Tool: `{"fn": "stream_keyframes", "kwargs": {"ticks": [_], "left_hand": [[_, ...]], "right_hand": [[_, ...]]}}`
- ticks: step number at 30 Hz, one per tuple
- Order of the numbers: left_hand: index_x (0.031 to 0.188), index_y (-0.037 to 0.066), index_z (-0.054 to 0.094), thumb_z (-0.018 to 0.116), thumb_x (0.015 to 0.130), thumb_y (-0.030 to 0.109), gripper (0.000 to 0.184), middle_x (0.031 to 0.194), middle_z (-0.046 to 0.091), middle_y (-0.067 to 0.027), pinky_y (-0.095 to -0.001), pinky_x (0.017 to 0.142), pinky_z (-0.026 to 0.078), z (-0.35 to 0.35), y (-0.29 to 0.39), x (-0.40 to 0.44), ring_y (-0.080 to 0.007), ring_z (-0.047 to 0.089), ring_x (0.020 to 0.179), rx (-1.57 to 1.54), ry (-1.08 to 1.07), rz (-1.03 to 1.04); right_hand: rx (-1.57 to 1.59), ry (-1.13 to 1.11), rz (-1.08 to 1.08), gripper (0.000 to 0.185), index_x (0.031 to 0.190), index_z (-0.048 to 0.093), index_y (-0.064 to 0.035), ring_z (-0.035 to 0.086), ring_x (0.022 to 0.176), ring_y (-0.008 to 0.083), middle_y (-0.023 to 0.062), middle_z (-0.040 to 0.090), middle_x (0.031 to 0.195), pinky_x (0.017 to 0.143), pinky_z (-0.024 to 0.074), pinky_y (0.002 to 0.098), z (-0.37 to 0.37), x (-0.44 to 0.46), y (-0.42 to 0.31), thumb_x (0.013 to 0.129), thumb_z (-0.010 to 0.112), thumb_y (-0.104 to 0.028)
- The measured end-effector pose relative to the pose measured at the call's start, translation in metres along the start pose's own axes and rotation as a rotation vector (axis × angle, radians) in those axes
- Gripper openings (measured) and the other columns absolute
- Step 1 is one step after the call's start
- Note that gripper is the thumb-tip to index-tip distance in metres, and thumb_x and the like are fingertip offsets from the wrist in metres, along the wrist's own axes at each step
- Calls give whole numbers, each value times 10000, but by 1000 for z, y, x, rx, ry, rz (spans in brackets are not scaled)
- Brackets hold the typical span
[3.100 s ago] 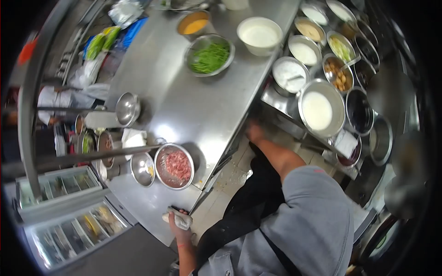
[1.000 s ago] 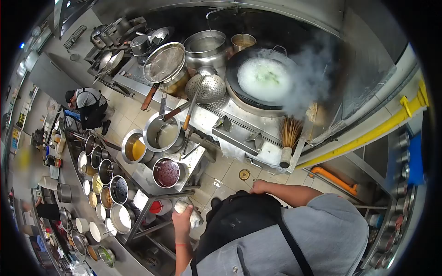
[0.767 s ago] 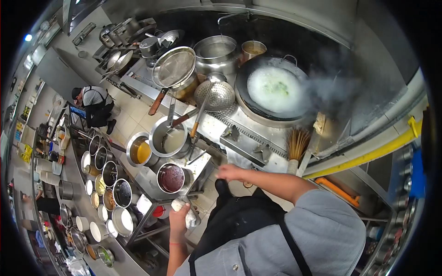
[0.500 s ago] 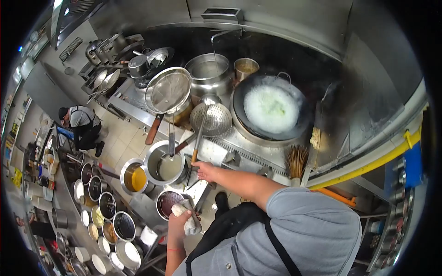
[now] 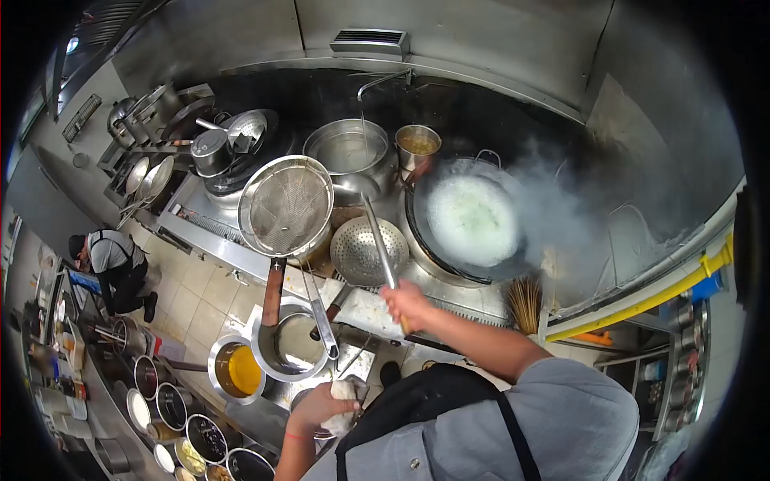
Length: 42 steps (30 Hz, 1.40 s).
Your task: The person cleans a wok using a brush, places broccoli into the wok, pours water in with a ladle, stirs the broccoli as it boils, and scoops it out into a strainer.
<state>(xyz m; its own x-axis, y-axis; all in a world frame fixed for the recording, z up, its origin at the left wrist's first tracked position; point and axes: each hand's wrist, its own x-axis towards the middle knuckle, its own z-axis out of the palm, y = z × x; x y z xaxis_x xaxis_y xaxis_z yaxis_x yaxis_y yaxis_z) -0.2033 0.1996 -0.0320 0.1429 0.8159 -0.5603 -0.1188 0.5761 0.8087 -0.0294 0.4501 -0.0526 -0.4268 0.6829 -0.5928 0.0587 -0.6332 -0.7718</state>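
My right hand (image 5: 407, 305) is closed round the wooden end of a long-handled ladle (image 5: 381, 236). The ladle's shaft slants over a perforated strainer (image 5: 353, 255), toward the big metal pot (image 5: 346, 144) behind. Its bowl is hard to make out against the pot. Low in front of my body, my left hand (image 5: 314, 409) grips a bunched whitish cloth (image 5: 345, 394). To the right of the ladle, a black wok (image 5: 417, 220) on the stove holds pale, foamy liquid with a greenish middle, and steam rises from it.
A round mesh sieve (image 5: 286, 204) with a wooden handle rests left of the strainer. Below stand a pot of cloudy liquid (image 5: 265, 353) and one of yellow liquid (image 5: 220, 377). A bamboo brush (image 5: 525, 305) is at right. Several containers line the left counter. Another person (image 5: 116, 268) crouches far left.
My right hand has risen rightward with the ladle, whose bowl has left its place above the strainer. More steam drifts right from the wok. My left hand still holds the cloth. The view has shifted.
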Motion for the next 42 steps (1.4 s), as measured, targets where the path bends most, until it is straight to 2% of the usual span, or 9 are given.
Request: {"fn": "stream_keyframes", "kwargs": {"ticks": [3,5,8,11,17,21,27,35,42], "left_hand": [[1056,7,604,800,699,148,431,854,646,-37,-264,678,483,-20,-19,3,-104,582,730,-1,10,-2],[1080,-7,586,807,682,148,481,861,645,-45,-275,698,484,-23,-13,-1,-116,584,747,35,11,-21],[1061,-20,579,817,662,168,501,860,637,-42,-293,714,483,-42,-46,-3,-131,584,769,37,69,133],[1067,7,585,792,700,154,446,865,628,-19,-287,727,473,-52,-59,-15,-123,584,802,-193,53,4],[1091,15,610,754,723,87,401,935,653,-29,-287,787,467,-57,-40,-16,-135,600,853,-286,85,-21],[1093,7,607,770,706,111,433,948,654,-39,-292,802,466,-64,-37,-1,-143,602,869,-218,-1,-48],[1055,-19,616,760,711,125,400,903,658,-58,-294,753,485,-59,-14,9,-151,612,803,-185,20,-57],[1032,-49,601,748,715,131,393,842,667,-115,-318,672,519,-50,-21,23,-192,650,719,-160,1,-4],[1003,-35,595,757,715,128,368,818,657,-94,-296,677,512,-38,-26,20,-168,642,731,-193,26,21]], "right_hand": [[-190,-79,-136,132,900,481,-52,493,397,157,49,496,581,322,401,332,-19,66,-73,851,589,-108],[-627,359,-481,138,885,515,-3,504,372,206,100,534,559,343,427,357,-17,120,-114,854,571,-125],[-719,384,-451,162,839,519,23,501,376,202,97,507,525,332,411,344,-3,173,-170,859,554,-134],[-461,215,-214,199,754,504,7,466,367,158,43,452,491,318,380,284,12,227,-182,875,529,-149],[791,-427,186,261,655,386,-93,377,382,50,-55,382,492,356,360,188,22,261,-172,884,508,-116],[923,-661,145,64,880,473,-3,374,393,24,-58,386,537,361,336,164,7,217,-147,877,499,-62],[948,-788,243,245,1101,451,28,368,395,12,-52,404,578,343,325,161,-28,143,-146,876,499,-55],[553,-518,278,188,1050,460,-50,362,403,21,-57,398,593,334,309,178,-83,69,-165,869,505,-66],[-531,20,-258,184,1006,493,-31,438,395,93,7,467,597,327,376,268,-83,53,-194,844,562,-85]]}}
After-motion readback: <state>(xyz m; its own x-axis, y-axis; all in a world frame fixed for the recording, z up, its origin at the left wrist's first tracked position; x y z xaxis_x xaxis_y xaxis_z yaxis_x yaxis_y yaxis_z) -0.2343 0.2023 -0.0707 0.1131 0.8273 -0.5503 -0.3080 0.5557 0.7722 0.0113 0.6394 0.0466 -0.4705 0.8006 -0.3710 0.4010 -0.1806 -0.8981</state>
